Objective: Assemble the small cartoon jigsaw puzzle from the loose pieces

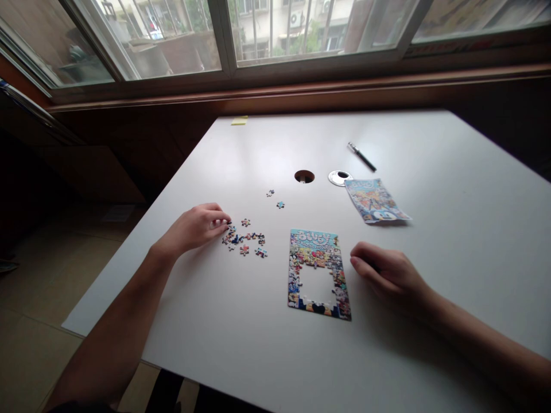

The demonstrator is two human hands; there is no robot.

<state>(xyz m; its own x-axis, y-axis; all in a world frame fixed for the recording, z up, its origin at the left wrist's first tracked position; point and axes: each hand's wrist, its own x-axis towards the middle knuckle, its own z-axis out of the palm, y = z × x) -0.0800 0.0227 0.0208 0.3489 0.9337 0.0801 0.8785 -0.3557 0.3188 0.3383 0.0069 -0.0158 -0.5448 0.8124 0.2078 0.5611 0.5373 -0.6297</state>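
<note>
My left hand [205, 225] is at the left edge of a small heap of loose jigsaw pieces [243, 237], thumb and fingertips pinched on a dark puzzle piece [229, 222]. Right of the heap lies a partly assembled jigsaw puzzle [316, 241]; its border and upper part are joined, and white tabletop shows through the gap lower down. My right hand [390, 275] rests on the table just beyond the puzzle's right side, fingers curled in and apart from it. I see nothing in this hand, though its palm is hidden.
Two stray pieces [280, 205] lie beyond the heap. A printed picture sheet [375, 201] overlaps a round metal cover [339, 178]. Near them are a cable hole [304, 176] and a dark pen [361, 156]. A yellow sticker [239, 120] marks the white table's [241, 321] far edge, below a window.
</note>
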